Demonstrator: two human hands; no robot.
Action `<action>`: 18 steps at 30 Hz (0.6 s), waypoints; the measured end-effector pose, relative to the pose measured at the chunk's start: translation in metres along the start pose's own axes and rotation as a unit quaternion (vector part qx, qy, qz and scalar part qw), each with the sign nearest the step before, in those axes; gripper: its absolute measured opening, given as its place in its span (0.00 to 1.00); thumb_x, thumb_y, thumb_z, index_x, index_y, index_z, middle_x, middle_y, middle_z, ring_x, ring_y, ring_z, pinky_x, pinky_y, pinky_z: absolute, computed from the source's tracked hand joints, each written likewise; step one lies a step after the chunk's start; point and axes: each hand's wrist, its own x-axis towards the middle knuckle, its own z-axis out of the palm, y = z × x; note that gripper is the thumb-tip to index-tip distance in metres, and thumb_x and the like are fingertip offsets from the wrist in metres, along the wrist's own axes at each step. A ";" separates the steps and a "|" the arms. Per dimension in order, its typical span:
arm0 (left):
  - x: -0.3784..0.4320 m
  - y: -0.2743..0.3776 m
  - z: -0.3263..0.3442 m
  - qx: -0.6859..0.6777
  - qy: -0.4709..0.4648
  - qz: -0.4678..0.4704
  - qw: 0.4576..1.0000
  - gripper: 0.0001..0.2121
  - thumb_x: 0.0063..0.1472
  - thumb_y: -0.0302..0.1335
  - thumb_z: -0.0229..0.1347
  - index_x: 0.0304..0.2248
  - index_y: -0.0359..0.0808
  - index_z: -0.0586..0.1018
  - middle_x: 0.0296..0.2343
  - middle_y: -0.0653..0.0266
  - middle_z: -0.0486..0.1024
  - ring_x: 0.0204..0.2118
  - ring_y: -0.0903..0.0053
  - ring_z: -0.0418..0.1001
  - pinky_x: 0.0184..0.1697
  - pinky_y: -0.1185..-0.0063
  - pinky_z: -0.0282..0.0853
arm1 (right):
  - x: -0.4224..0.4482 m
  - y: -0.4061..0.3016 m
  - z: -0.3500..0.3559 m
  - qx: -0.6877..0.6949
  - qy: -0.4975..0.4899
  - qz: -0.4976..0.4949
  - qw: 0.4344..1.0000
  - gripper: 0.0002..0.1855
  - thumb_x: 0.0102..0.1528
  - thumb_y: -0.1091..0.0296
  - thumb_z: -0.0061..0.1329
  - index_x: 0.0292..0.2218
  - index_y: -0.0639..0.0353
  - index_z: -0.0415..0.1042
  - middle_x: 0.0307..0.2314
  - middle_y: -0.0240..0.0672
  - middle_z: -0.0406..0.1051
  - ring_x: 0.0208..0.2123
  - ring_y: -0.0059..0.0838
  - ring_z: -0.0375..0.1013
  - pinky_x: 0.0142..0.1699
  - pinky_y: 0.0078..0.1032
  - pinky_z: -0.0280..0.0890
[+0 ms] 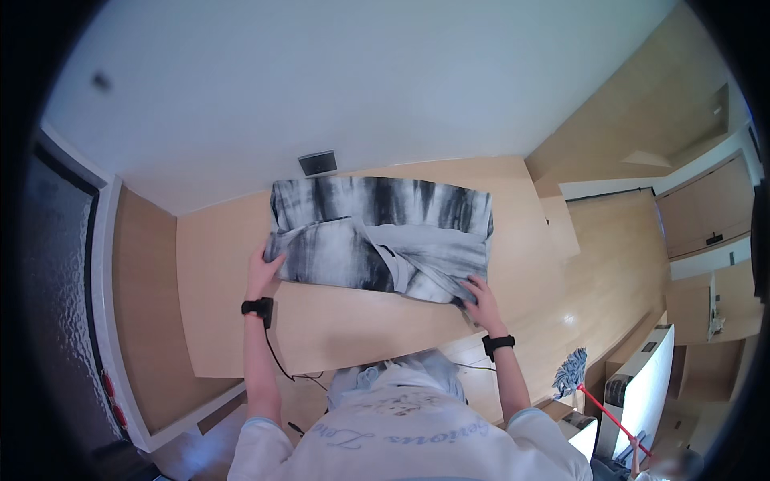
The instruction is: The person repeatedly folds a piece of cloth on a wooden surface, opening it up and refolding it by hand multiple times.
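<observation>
A folded cloth garment (325, 252) with black, white and grey streaks lies on the light wood surface before me. Its front is partly turned back, showing a plain pale grey inner side and a slanting edge near the middle. My left hand (263, 270) grips the garment's left side, thumb on top of the cloth. At the near right corner, my right hand (482, 303) holds a bunched piece of the fabric. The undersides of both grips are hidden. Each wrist wears a black band, and a cable hangs from the left one.
A dark box-like fitting (317, 163) sits by the white wall behind the garment. Frosted glass (66, 288) is at the left. To the lower right, a person's hand (635, 448) holds a red-handled mop (607, 412) near a white upright panel (640, 385).
</observation>
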 end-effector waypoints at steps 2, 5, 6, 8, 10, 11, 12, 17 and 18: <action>-0.027 0.021 -0.015 -0.031 -0.010 -0.073 0.997 0.14 0.44 0.19 0.56 0.34 0.33 0.70 0.26 0.63 0.70 0.33 0.80 0.68 0.38 0.81 0.64 | -0.005 0.018 -0.006 0.060 0.082 -0.034 0.994 0.11 0.46 0.72 0.46 0.34 0.65 0.70 0.29 0.45 0.69 0.31 0.35 0.69 0.37 0.24 0.64; -0.078 0.008 -0.046 0.066 0.008 -0.036 0.997 0.06 0.44 0.15 0.51 0.22 0.34 0.67 0.22 0.66 0.67 0.31 0.79 0.68 0.37 0.81 0.63 | -0.007 0.027 -0.034 0.112 0.033 0.127 0.985 0.11 0.51 0.68 0.43 0.29 0.69 0.69 0.16 0.42 0.66 0.19 0.28 0.64 0.27 0.26 0.60; -0.094 0.004 -0.046 0.011 0.029 -0.017 0.999 0.06 0.44 0.14 0.49 0.20 0.33 0.67 0.21 0.66 0.67 0.31 0.78 0.68 0.38 0.80 0.63 | -0.008 0.041 -0.041 0.112 0.079 0.138 0.981 0.11 0.52 0.67 0.42 0.27 0.69 0.69 0.14 0.37 0.64 0.18 0.24 0.61 0.25 0.24 0.57; -0.133 -0.014 -0.048 0.002 0.038 0.009 0.999 0.07 0.44 0.10 0.42 0.19 0.31 0.68 0.23 0.63 0.70 0.33 0.73 0.70 0.41 0.79 0.62 | -0.011 0.073 -0.054 0.109 0.164 0.156 0.968 0.15 0.54 0.65 0.41 0.23 0.69 0.68 0.10 0.27 0.58 0.15 0.16 0.54 0.21 0.20 0.52; -0.164 -0.008 -0.034 0.095 0.056 -0.090 0.990 0.08 0.45 0.12 0.45 0.25 0.31 0.72 0.30 0.57 0.73 0.38 0.70 0.70 0.46 0.76 0.61 | -0.013 0.095 -0.064 0.093 0.186 0.163 0.964 0.17 0.54 0.64 0.42 0.20 0.69 0.66 0.09 0.28 0.57 0.14 0.17 0.53 0.20 0.21 0.52; -0.174 -0.008 -0.026 0.109 0.064 -0.103 0.987 0.10 0.45 0.14 0.47 0.29 0.32 0.74 0.34 0.55 0.73 0.41 0.68 0.69 0.47 0.75 0.61 | -0.014 0.104 -0.069 0.085 0.196 0.166 0.963 0.17 0.53 0.63 0.42 0.19 0.69 0.64 0.09 0.28 0.57 0.14 0.17 0.53 0.20 0.21 0.51; -0.182 0.001 -0.013 0.140 0.068 -0.080 0.985 0.12 0.45 0.16 0.50 0.33 0.34 0.73 0.37 0.55 0.70 0.43 0.67 0.67 0.48 0.73 0.59 | -0.017 0.117 -0.072 0.063 0.128 0.200 0.969 0.16 0.49 0.60 0.47 0.23 0.68 0.68 0.13 0.34 0.65 0.16 0.21 0.62 0.23 0.23 0.58; -0.194 0.053 0.087 0.368 -0.007 0.002 0.930 0.29 0.42 0.28 0.58 0.48 0.42 0.65 0.51 0.59 0.57 0.54 0.63 0.52 0.53 0.64 0.49 | -0.023 0.098 -0.055 0.044 0.062 0.159 0.984 0.24 0.40 0.59 0.56 0.34 0.69 0.69 0.27 0.48 0.72 0.32 0.39 0.73 0.37 0.29 0.65; -0.194 0.049 0.092 0.376 0.004 0.002 0.926 0.29 0.42 0.28 0.58 0.48 0.42 0.65 0.51 0.59 0.57 0.54 0.62 0.52 0.54 0.63 0.48 | -0.024 0.098 -0.050 0.038 0.074 0.152 0.985 0.23 0.40 0.59 0.56 0.34 0.69 0.69 0.27 0.48 0.72 0.32 0.39 0.73 0.36 0.29 0.65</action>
